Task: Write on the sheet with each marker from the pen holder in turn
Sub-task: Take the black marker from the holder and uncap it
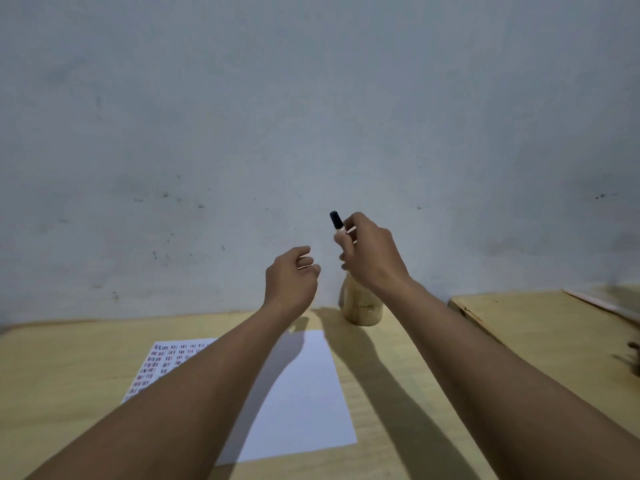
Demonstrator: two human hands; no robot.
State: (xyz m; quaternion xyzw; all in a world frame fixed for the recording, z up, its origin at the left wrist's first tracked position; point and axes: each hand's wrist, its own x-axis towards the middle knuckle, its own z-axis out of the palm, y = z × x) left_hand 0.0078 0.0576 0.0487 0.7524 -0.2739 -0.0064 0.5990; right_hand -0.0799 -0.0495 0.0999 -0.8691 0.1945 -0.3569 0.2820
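My right hand [370, 252] is raised above the wooden pen holder [362, 306] and grips a marker with a dark cap [336, 220] that points up and to the left. My left hand [291, 277] hovers just left of the holder, fingers loosely curled with nothing in them. The white sheet [308, 393] lies flat on the table below my arms. Rows of red and dark marks [166, 358] cover its upper left part, and my left forearm hides the middle of the sheet. The holder's inside is hidden behind my right hand.
The light wooden table [52, 375] runs up to a grey wall [311, 116]. A second wooden surface [540, 327] stands at the right, slightly higher, with blurred objects at its far right edge [632, 355].
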